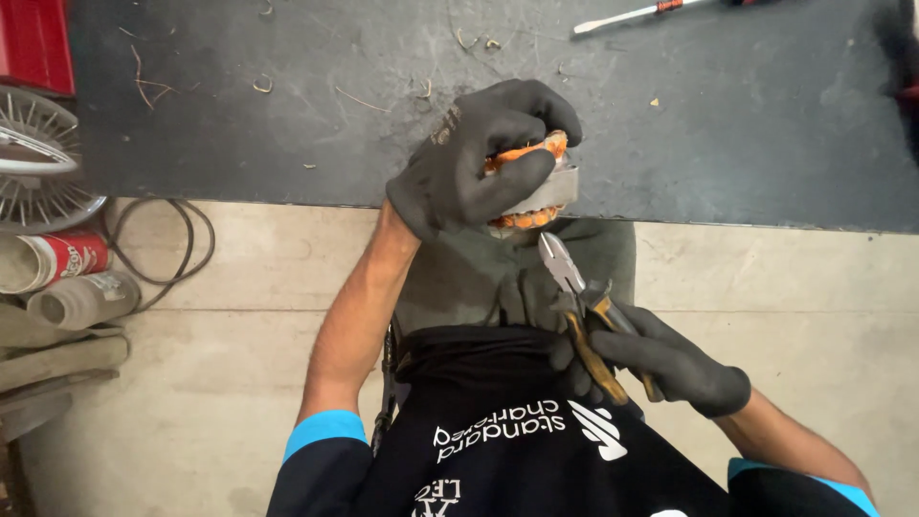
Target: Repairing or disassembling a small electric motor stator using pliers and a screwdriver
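**Gloved hands, a wound coil and a pair of cutters over the lap**

Here is the left hand (479, 158), in a dark work glove, its grip clamped tight around a small motor stator (536, 187) with orange-copper windings showing above and below a grey metal band. The piece is held up in the air, just over the near edge of the dark surface (747, 124), thumb wrapped across its front, fingers curled over the top.

Down to the right, the right hand (670, 364), gloved the same way, has its grip closed around the yellow-and-black handles of side-cutting pliers (584, 316). The pliers point up and to the left, their silver nose just below the stator, close but whether it touches I cannot tell. The cutting jaws look nearly together.

Beneath both hands a spare dark glove (479, 278) lies spread over the person's lap, above a black shirt with blue sleeve cuffs.

Up top, a screwdriver (632, 13) lies on the surface, well apart from the action, with bits of wire and dry scraps scattered about. Far left, a metal fan guard (33, 158), a black cable (177, 244) looping on the pale floor, and a red-and-white can (57, 260) lying on its side
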